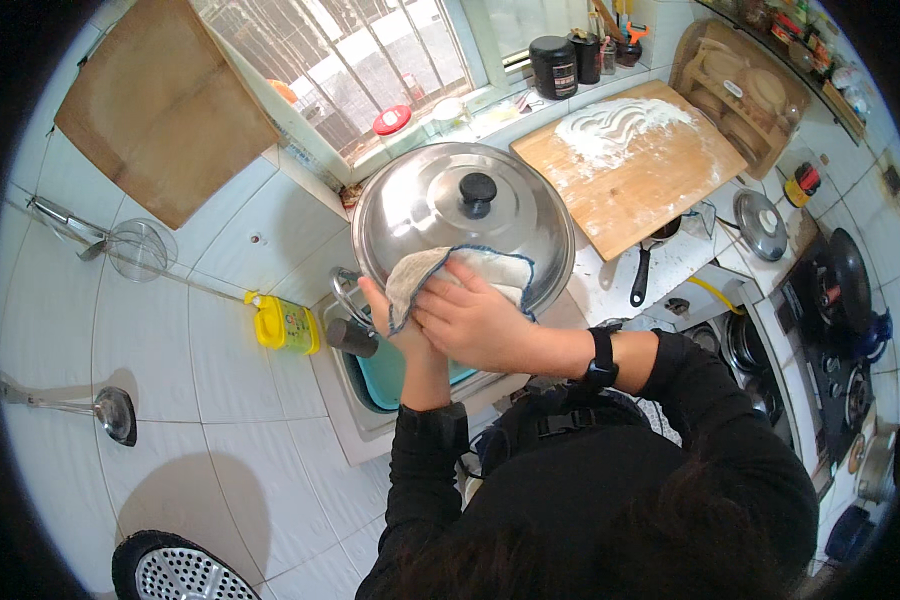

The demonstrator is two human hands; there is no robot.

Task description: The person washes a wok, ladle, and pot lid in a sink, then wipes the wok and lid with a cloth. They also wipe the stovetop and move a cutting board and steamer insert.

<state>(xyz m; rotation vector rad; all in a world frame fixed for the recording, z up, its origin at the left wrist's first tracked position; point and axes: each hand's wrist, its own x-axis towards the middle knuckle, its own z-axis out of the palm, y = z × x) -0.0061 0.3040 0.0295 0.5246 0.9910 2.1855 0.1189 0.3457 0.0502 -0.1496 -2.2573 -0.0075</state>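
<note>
A pale cloth with blue stitched edging (495, 268) lies bunched over the near rim of a large domed metal lid (427, 202) with a black knob (478, 189). My right hand (476, 319) presses flat on the cloth, fingers extended and close together. Beneath and to its left, my left hand (401, 330) has its thumb raised at the cloth's left edge; its fingers are mostly hidden by the cloth and my right hand. Whether they grip the cloth does not show. Below the hands is a sink holding a teal basin (382, 379).
A floured wooden board (622, 180) lies right of the lid. A small pot with a black handle (640, 277) sits by its near edge. A yellow bottle (285, 324) stands left of the sink. Jars line the windowsill; a gas stove (832, 367) is far right.
</note>
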